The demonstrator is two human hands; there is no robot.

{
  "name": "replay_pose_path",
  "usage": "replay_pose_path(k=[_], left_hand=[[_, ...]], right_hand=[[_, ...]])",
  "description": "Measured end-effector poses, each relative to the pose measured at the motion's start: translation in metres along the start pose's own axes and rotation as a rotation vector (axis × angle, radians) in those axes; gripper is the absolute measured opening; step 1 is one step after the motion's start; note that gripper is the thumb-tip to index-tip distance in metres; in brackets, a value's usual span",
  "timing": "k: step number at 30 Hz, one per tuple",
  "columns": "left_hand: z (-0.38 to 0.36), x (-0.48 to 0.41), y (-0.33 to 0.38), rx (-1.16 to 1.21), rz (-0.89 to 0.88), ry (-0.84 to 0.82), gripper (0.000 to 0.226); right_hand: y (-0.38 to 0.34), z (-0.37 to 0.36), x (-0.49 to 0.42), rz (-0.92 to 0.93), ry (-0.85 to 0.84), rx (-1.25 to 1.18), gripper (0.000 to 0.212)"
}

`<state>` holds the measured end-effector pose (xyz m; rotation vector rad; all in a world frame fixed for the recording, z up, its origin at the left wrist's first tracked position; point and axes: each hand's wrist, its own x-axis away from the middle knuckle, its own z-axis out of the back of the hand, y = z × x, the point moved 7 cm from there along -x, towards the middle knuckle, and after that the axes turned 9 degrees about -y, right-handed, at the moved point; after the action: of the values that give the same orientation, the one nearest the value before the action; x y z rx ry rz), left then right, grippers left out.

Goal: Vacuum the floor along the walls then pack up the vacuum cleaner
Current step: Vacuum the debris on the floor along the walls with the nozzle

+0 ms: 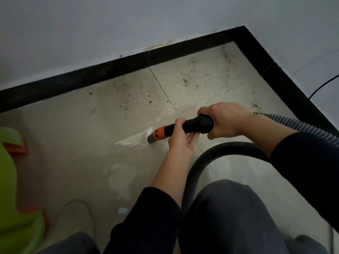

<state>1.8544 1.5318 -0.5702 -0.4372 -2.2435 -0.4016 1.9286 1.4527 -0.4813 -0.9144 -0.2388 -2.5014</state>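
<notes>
Vacuum nozzle point(159, 134): lying low over the pale tiled floor point(73, 143), its grey tip pointing left and slightly down toward a bright smear on the tile; whether the tip is touching the floor I cannot tell.
Long axis: running from the tip at the left up to the right, through the orange collar and the black handle point(198, 124).
Left hand point(180, 137): gripping the tube just behind the orange collar, fingers curling around it; this is the hand nearer the tip, so it is likely doing the steering.
Right hand point(225, 120): clamping down over the thick rear end of the handle, where the hose joins.
Hose point(211, 156): looping from the handle down past the person's knee; a second ribbed stretch is crossing behind the right forearm.
Dirt point(198, 74): brown specks lying scattered ahead of the hands, thickest near the corner, up and to the right of the tip, well apart from it.
Black skirting point(102, 72): running along the grey wall and turning at the corner.
Coming move, as I judge it: the tip needing to swing away from its present heading, up and right toward the specks and the skirting.
Green plastic item point(11, 180): sitting at the left edge, kind unclear.
Thin cable point(322, 85): hanging against the right wall.
</notes>
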Motion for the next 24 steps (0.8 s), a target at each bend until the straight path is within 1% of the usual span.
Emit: replay_pose_path(k=[5,15,24], left_hand=[[0.011,0.006,0.004,0.032,-0.031,0.033,0.043],[0.026,0.014,0.027,0.076,-0.098,0.073,0.045],[0.042,0.022,0.037,0.086,-0.136,0.152,0.025]], right_hand=[[-0.012,0.002,-0.004,0.035,-0.02,0.007,0.037],[-0.038,0.006,-0.019,0.102,0.002,0.019,0.038],[-0.06,0.004,-0.028,0.153,0.0,0.01,0.04]])
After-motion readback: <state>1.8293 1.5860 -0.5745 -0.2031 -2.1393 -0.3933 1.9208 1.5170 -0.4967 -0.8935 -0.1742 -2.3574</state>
